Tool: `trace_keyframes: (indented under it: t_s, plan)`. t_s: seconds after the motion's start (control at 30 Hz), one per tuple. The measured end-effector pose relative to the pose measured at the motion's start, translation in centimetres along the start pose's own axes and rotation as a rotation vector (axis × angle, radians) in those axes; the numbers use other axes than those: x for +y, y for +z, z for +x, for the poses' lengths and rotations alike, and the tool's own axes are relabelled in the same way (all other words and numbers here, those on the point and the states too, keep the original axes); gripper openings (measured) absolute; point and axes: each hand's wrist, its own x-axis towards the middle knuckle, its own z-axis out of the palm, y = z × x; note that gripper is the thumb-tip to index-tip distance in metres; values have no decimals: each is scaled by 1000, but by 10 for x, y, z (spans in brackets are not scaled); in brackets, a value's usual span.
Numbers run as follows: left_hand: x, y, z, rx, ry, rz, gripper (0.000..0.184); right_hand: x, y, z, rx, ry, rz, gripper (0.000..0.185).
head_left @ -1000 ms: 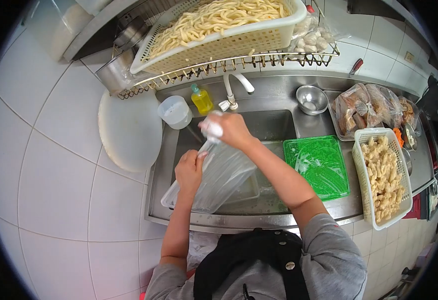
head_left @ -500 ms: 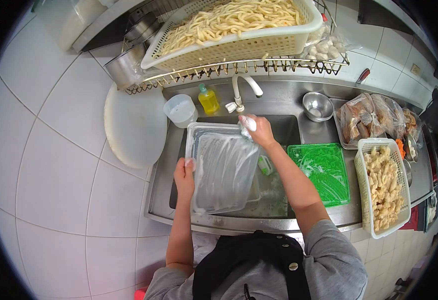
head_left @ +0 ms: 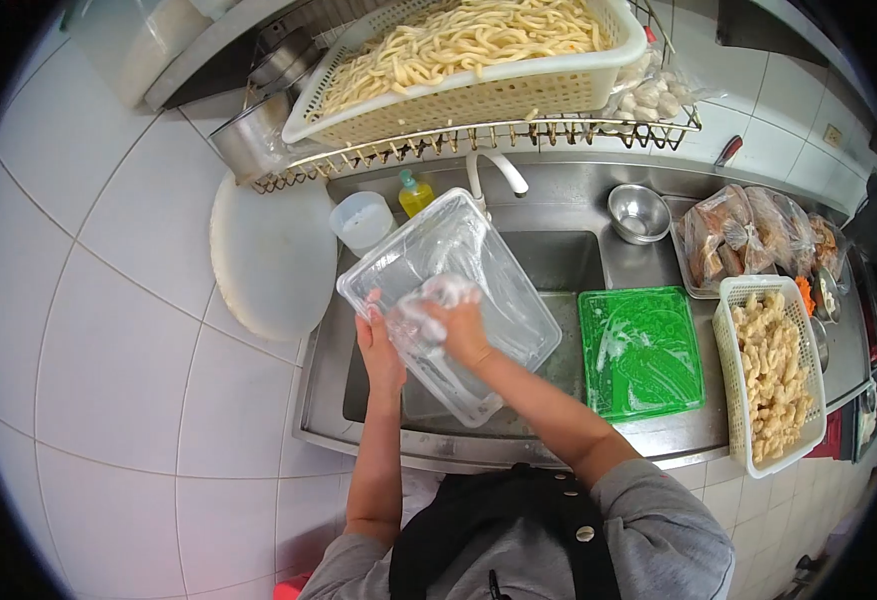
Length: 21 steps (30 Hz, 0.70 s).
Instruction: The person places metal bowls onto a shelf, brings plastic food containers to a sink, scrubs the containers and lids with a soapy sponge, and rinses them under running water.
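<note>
Got a clear plastic tray [head_left: 513,310] held up at a slant over the steel sink [head_left: 570,258], turned cornerwise, with streaks of white foam all across its face. Hanging onto its left edge with the left hand [head_left: 380,345], fingers closed in tight at the rim. Pressing a white sudsy wad [head_left: 420,312] against the tray with the right hand [head_left: 464,325], mostly curled around it from the look of things. Too blurry and foamy to say whether sponge or cloth, and can't make out every finger on that side either.

Just past the tray's far corner, a bottle of yellow soap [head_left: 415,196], partly blocked, plus a white faucet [head_left: 504,172]. Left of those, a translucent tub [head_left: 362,230] and a big round white board [head_left: 266,265] up by the tiles.

On the counter [head_left: 616,258] right of the sink, a green tray [head_left: 643,350] smeared with suds, then a white basket [head_left: 734,370] full of pale lumpy food. Behind those, a shiny metal bowl [head_left: 640,213] and clear bags of brown food [head_left: 718,235]. Up top on a wire rack [head_left: 398,150], a cream basket [head_left: 488,100] heaped with thick noodle-like strips.
</note>
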Motion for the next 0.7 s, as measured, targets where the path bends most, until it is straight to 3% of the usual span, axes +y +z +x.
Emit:
trace_keyframes:
  t_s: [0.1, 0.13, 0.17, 0.23, 0.27, 0.33, 0.37, 0.4, 0.43, 0.47, 0.53, 0.57, 0.6, 0.7]
  plan:
    - [8, 3, -14, -45, -165, -7, 33, 16, -1, 12, 0, 189, -22, 40]
    - [0, 4, -14, -51, -171, -10, 33, 18, -1, 15, 46, 278, 20, 40]
    - [-12, 6, -12, -33, -52, 70, 34, 12, 3, 14, 51, 278, 12, 40]
    - [-21, 11, -15, -15, 67, 147, 35, -13, 10, 9, 70, -3, 18, 41]
    - [-20, 12, -17, -28, 54, 112, 36, -10, 6, 15, 75, -5, 17, 41]
    - [-11, 13, -27, -40, 42, 80, 37, 9, -4, 33, 152, 107, -187, 35]
    - [-3, 12, -37, -68, -51, -16, 38, 24, -14, 44, 152, 108, -184, 35]
    - [1, 11, -43, -99, -143, -114, 38, 44, -26, 58, 274, 243, -121, 31]
    - [-1, 9, -46, -102, -144, -113, 38, 52, -34, 66, 396, 379, -60, 28]
    - [-6, 7, -47, -108, -163, -83, 39, 48, -33, 65, 399, 376, -65, 28]
    - [-22, 7, -44, -116, -188, -55, 39, 16, -31, 62, 183, 207, 120, 26]
    - [-33, 7, -40, -153, -96, 78, 40, 2, -30, 63, 170, -102, 75, 23]
    - [-39, 7, -38, -190, -1, 211, 41, -13, -30, 62, 91, -207, 62, 21]
    - [-14, 17, -49, -96, -163, -31, 40, 8, -53, 77, 3, -190, -145, 19]
